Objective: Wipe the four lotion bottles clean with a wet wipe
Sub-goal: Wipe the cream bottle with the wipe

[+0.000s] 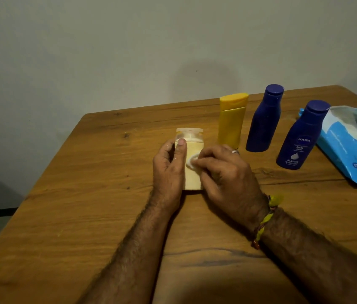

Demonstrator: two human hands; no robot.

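Observation:
A cream lotion bottle (191, 150) with a clear cap stands upright in the middle of the wooden table (85, 194). My left hand (168, 170) grips its left side, thumb lying up the front. My right hand (223, 174) pinches a small white wet wipe (191, 160) and presses it against the bottle's front. To the right stand a yellow bottle (231, 121), a dark blue bottle (264, 119) and a second dark blue bottle (302, 137) with a white printed label.
An open blue wet-wipe pack (353, 148) lies at the table's right edge, just right of the labelled blue bottle. A plain wall rises behind the table's far edge. A dark chair part shows past the table's left edge.

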